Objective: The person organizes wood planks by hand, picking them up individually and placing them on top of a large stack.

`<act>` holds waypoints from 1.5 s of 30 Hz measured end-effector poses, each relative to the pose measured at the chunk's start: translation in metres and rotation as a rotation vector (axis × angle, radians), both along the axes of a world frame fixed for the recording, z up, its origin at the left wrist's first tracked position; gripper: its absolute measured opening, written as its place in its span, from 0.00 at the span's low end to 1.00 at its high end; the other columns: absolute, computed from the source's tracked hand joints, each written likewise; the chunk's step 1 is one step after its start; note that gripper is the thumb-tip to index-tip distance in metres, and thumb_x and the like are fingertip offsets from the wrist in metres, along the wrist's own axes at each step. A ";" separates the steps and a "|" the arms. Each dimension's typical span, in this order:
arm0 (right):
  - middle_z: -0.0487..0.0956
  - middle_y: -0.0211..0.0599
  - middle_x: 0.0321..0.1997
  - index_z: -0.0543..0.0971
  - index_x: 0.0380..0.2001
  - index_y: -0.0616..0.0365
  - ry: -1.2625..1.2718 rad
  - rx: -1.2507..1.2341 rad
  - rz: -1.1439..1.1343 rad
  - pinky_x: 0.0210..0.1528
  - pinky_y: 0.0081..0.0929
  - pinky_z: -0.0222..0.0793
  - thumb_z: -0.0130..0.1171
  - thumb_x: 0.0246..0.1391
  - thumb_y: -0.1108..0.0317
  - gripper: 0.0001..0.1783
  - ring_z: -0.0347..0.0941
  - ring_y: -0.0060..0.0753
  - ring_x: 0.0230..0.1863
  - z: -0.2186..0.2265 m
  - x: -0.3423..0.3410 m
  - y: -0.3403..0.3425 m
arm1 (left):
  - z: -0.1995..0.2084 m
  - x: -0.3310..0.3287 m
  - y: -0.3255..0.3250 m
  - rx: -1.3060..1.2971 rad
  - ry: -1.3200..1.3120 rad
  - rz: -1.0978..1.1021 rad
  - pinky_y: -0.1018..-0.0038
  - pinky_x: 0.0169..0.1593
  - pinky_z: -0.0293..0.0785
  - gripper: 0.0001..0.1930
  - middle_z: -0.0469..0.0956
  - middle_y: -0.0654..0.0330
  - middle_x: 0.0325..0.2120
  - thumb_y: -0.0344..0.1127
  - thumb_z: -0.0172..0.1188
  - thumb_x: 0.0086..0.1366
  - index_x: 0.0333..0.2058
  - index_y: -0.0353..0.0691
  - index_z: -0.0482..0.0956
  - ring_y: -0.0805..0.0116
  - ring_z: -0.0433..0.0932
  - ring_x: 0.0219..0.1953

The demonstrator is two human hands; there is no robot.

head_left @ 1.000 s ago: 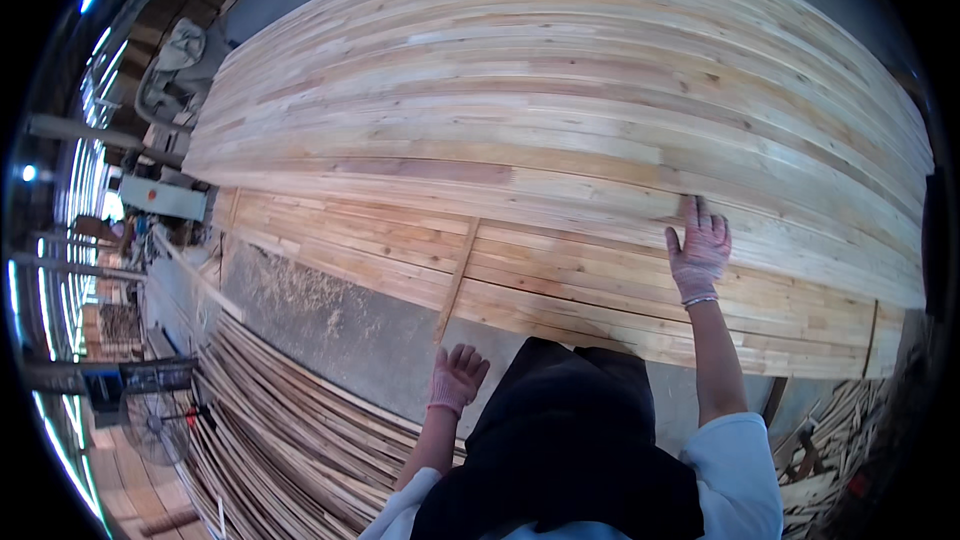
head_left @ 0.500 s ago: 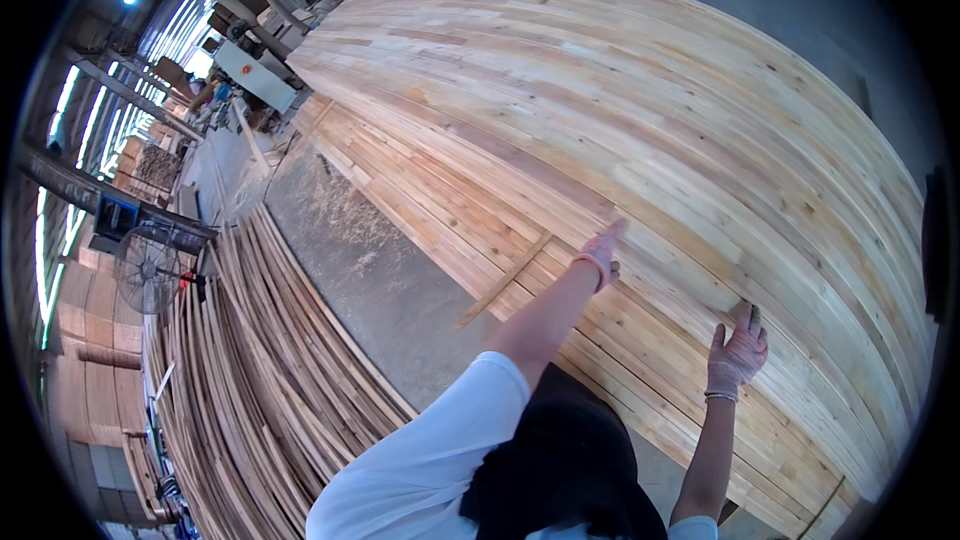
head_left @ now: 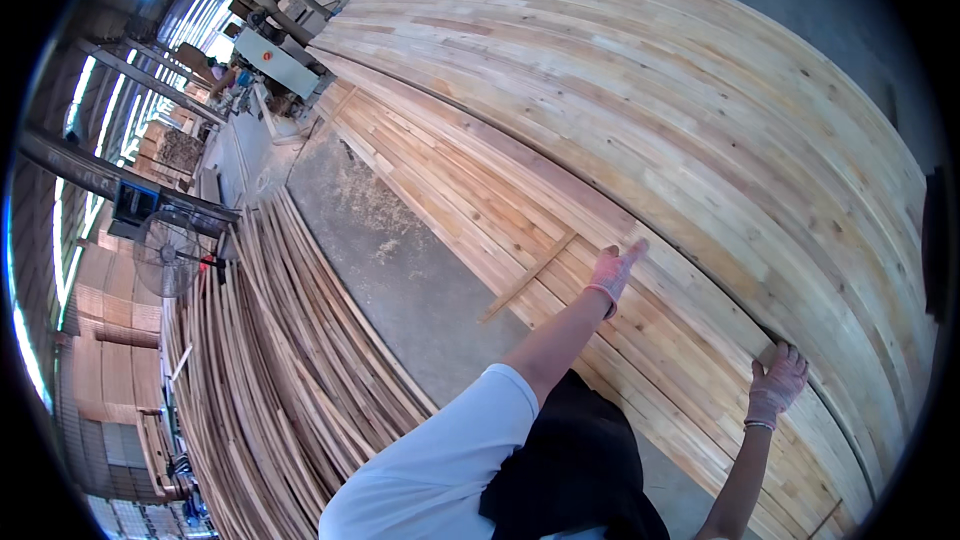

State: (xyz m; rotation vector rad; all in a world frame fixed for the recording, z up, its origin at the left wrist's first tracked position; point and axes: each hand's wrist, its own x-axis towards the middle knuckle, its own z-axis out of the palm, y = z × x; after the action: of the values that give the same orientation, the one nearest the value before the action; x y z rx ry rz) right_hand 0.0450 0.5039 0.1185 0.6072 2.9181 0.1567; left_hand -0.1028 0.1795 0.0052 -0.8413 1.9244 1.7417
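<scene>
The person wears a white short-sleeved shirt (head_left: 450, 470), a black apron (head_left: 570, 470), and thin pinkish gloves on the left hand (head_left: 612, 268) and right hand (head_left: 778, 385).

A high stack of boards (head_left: 650, 110) is set right of a lower stack (head_left: 520, 230); loose strips (head_left: 270, 370) are piled left across the floor (head_left: 400, 290).

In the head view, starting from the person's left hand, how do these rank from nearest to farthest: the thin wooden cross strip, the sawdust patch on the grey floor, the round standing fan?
1. Thin wooden cross strip, just left of the left hand, lying on the lower boards.
2. Sawdust patch, farther left and up, on the grey floor.
3. Round standing fan, far left, beyond the stacked slats.
</scene>
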 end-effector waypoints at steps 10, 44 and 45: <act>0.72 0.36 0.39 0.72 0.37 0.49 0.128 0.001 0.167 0.57 0.38 0.58 0.73 0.23 0.51 0.33 0.66 0.42 0.47 0.007 0.058 -0.024 | 0.074 0.054 -0.002 0.947 -0.135 0.338 0.63 0.45 0.72 0.31 0.75 0.62 0.31 0.67 0.49 0.59 0.41 0.43 0.74 0.63 0.74 0.37; 0.78 0.45 0.41 0.72 0.49 0.49 -0.323 -0.117 -0.001 0.43 0.43 0.72 0.57 0.44 0.59 0.26 0.75 0.48 0.43 -0.013 0.425 -0.208 | 0.065 0.270 -0.366 1.549 0.112 0.452 0.70 0.29 0.61 0.17 0.61 0.70 0.10 0.53 0.39 0.62 0.27 0.48 0.67 0.71 0.62 0.15; 0.78 0.44 0.40 0.73 0.48 0.50 -0.252 -0.079 0.050 0.41 0.43 0.72 0.57 0.44 0.59 0.25 0.76 0.49 0.41 -0.023 0.438 -0.202 | 0.062 0.270 -0.365 1.603 0.126 0.435 0.70 0.29 0.62 0.18 0.61 0.70 0.10 0.54 0.39 0.62 0.27 0.48 0.67 0.70 0.63 0.15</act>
State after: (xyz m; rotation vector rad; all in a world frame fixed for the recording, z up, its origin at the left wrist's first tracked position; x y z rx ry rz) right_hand 0.4830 0.3019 0.0959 0.4653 2.6830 0.1136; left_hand 0.1668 -0.1860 0.0672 -0.4358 -0.0763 2.7163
